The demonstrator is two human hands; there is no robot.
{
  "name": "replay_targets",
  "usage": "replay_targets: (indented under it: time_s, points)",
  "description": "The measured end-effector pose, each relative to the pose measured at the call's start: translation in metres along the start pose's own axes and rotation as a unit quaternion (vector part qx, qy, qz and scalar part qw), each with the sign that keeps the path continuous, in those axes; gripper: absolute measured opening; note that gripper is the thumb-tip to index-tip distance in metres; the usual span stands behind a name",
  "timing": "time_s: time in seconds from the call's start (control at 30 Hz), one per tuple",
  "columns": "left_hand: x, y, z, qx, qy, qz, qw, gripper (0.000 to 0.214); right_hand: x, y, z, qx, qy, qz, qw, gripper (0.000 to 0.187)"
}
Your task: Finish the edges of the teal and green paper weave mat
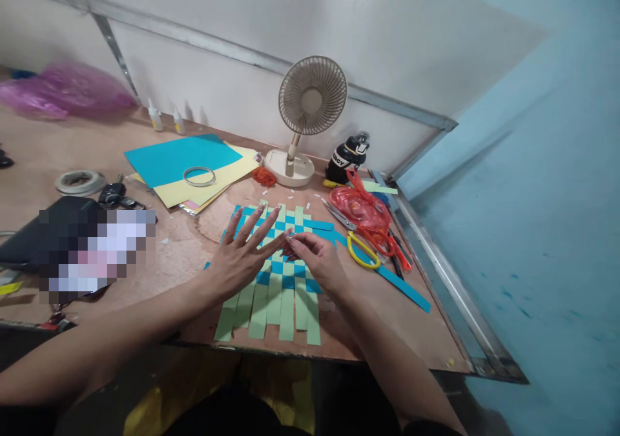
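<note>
My left hand [242, 255] is held over a woven paper mat [287, 281], back up, its fingers spread and nothing seen in them. My right hand [314, 255] is closed in a pinch at the tip of the left hand's rightmost visible finger. Whatever lies in that pinch, if anything, is too small to tell. The mat is made of pale green strips running lengthwise and blue strips crossing them. Its green ends fan out toward me, while a long blue paper strip [404, 287] lies to the right. Both hands hide part of the weave.
Yellow-handled scissors [363, 250] lie beside a red plastic bag [361, 207]. Behind the mat stand a small fan [312, 97] and a black bottle [346, 158]. Blue and yellow sheets [186, 158], a tape roll [80, 182] and a black case [48, 232] are on the left.
</note>
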State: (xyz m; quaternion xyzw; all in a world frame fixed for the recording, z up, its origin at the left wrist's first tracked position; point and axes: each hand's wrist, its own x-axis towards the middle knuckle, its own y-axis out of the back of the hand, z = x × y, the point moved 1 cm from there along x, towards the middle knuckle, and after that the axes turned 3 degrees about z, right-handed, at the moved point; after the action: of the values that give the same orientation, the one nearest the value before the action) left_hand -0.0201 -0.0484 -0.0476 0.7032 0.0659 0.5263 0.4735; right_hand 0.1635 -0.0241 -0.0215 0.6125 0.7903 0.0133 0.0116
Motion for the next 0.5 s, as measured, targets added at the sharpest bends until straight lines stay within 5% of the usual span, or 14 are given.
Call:
replay_targets:
  time_s: [0.13,0.23,0.3,0.37,0.43,0.5]
  points:
    - [0.001,0.001,-0.002,-0.216,0.081,-0.014,0.973,0.052,-0.002,0.002,-0.002,-0.032,0.039,0.006,0.999,0.026]
    - [0.004,0.003,-0.005,-0.474,0.210,-0.079,0.851,0.037,-0.004,0.006,-0.007,-0.145,0.157,0.064,0.975,0.018]
    - [0.006,0.005,-0.005,-0.594,0.303,-0.117,0.736,0.035,-0.006,0.008,-0.010,-0.260,0.281,0.099,0.918,0.012]
    - [0.008,0.006,-0.005,-0.651,0.367,-0.126,0.652,0.035,-0.007,0.008,-0.010,-0.360,0.395,0.094,0.840,0.013]
    - [0.009,0.006,-0.004,-0.674,0.395,-0.124,0.612,0.038,-0.007,0.006,-0.008,-0.423,0.463,0.069,0.776,0.018]
    - [0.009,0.005,-0.004,-0.680,0.402,-0.127,0.600,0.038,-0.007,0.004,-0.006,-0.460,0.489,0.054,0.739,0.020]
